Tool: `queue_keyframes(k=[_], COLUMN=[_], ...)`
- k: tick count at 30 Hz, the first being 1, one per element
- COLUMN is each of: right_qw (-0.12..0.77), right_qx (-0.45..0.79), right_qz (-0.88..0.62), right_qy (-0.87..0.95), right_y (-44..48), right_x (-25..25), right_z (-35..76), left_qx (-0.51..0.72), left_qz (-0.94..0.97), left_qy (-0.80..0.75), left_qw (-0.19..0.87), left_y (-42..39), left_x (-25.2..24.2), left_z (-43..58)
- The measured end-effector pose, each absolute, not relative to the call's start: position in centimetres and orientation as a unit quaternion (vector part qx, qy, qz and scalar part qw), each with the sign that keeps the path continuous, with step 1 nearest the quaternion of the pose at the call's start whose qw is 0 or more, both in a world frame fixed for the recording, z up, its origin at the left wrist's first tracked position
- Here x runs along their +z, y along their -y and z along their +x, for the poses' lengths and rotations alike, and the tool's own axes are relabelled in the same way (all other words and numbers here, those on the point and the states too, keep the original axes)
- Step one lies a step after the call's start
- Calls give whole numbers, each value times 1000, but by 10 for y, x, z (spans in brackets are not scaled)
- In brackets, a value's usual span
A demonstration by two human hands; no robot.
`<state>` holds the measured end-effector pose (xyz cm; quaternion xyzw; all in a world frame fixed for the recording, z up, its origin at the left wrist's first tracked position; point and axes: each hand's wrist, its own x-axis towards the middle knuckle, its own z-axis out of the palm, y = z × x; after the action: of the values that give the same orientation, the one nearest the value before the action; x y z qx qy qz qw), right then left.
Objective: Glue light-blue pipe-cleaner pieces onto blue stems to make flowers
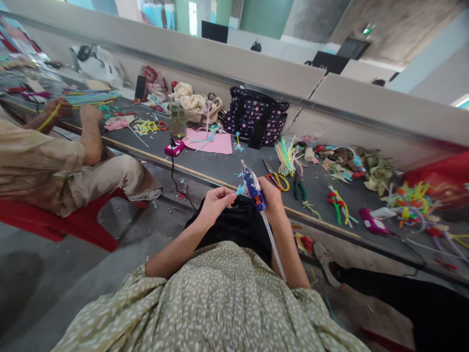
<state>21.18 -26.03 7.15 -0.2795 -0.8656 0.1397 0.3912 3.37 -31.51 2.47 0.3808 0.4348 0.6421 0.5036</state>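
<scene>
Over my lap, at the table's front edge, my left hand point(217, 204) pinches a small light-blue fuzzy piece point(241, 189) between thumb and fingertips. My right hand point(270, 196) is wrapped round a blue glue gun point(253, 188), whose nozzle points up and away from me. A long whitish glue stick point(273, 247) trails from its rear toward my right forearm. The glue gun's front part lies just right of the blue piece; whether they touch is unclear. Beyond them, a small yellow and blue piece point(238, 139) stands on the dark table point(216, 168).
Scissors point(277, 180), green-handled pliers point(299, 188) and a bundle of pastel stems point(288, 156) lie right of the glue gun. A pink sheet point(220, 143), glass jar point(178, 122) and polka-dot bag point(256, 115) are farther back. A person point(40, 156) sits at the left; another person's leg point(381, 288) shows at right.
</scene>
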Motion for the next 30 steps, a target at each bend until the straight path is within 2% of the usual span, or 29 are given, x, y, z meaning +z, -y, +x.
queue_keyframes(k=[30], right_qw=[377], right_qx=[77], right_qz=[-221], right_qy=[896], right_y=[264], right_x=[76], right_z=[207], left_qx=[625], left_qz=[419], left_qy=[-450], left_qw=[480], left_y=[317], left_x=[26], left_z=[35])
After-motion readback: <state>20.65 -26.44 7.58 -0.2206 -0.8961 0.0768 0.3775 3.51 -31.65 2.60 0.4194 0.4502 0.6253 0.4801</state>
